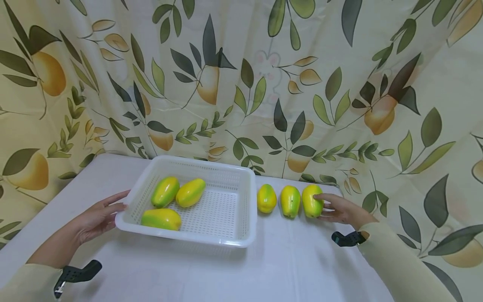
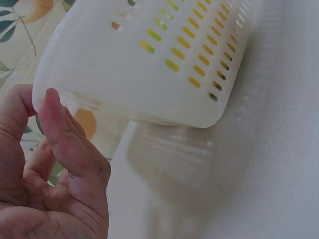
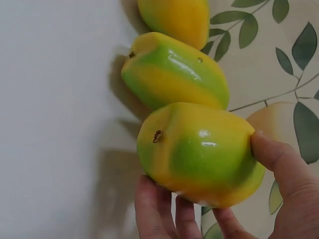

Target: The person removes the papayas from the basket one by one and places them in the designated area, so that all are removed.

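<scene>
Simultaneously, left hand (image 1: 97, 216) pinches white basket (image 1: 188, 238), right hand (image 1: 337, 208) clasps papaya (image 1: 311, 201)

The left hand's thumb and fingers close together on the rim at the basket's left end. The right hand's thumb and fingers curve round the clasped fruit, rightmost in a row right of the basket; two more papayas (image 1: 290, 201) stand left of it. Three yellow-green papayas (image 1: 161, 219) lie inside the basket, toward the left. A leaf-print curtain (image 1: 234, 42) hangs behind, on the far side.

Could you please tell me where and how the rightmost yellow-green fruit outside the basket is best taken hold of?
I'd grip the rightmost fruit around its rounded middle, coming from its right, where the right hand touches it. The neighbouring fruit sits close on its left, leaving little room there, and the bulging sides should suit a wrapping grip.
</scene>
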A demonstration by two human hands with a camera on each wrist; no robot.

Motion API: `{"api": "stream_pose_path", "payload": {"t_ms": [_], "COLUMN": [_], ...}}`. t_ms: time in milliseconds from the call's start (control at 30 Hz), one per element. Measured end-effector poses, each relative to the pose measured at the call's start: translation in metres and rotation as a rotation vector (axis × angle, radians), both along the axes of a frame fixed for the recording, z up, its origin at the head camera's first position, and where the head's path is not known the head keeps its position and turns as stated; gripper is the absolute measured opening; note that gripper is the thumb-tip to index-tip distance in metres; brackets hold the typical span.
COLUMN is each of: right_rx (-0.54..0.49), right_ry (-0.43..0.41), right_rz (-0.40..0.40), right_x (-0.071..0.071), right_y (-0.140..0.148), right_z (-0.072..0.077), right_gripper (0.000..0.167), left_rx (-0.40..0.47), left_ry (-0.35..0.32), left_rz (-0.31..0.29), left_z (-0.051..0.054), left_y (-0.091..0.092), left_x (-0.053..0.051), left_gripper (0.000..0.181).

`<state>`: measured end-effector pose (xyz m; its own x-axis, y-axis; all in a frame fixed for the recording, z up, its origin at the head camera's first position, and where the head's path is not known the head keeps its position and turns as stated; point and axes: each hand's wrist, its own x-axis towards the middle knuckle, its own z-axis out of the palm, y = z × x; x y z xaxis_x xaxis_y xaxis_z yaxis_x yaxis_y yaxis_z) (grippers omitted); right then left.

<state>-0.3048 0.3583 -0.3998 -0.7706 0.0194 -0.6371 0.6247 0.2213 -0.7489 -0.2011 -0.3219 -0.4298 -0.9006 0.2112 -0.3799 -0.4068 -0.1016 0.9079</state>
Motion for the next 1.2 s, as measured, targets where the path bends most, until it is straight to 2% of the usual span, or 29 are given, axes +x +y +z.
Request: {"api": "stream_pose_path", "payload": {"t_ms": [167,500,800,1033,1200], "right_rx": [-0.038,-0.042,-0.05,-0.055,-0.062], "right_ry": [-0.016,-0.04,-0.057,-0.061,-0.06], "right_rz": [-0.023,-0.082,-0.112,-0.08,-0.086], "right_x": [0.001,0.005,0.002,0.006,0.005], "right_y": [0.001,0.004,0.004,0.004,0.004], "right_z": [-0.004,-0.01,-0.016,-0.018,-0.021], "right_gripper": [0.093,0.1,0.102,0.097,0.097], "left_rx": [0.008,0.023,0.011,0.013,0.0], "left_ry": [-0.005,-0.006,0.01,-0.006,-0.003], "left_rz": [0.004,0.001,-0.01,0.007,0.01], "left_z": [0.0,0.001,-0.001,-0.002,-0.001], "left_y": [0.001,0.0,-0.001,0.0,0.0], "left_x": [0.0,-0.001,0.0,-0.001,-0.001], "left_gripper": [0.04,0.038,0.037,0.039,0.039]}}
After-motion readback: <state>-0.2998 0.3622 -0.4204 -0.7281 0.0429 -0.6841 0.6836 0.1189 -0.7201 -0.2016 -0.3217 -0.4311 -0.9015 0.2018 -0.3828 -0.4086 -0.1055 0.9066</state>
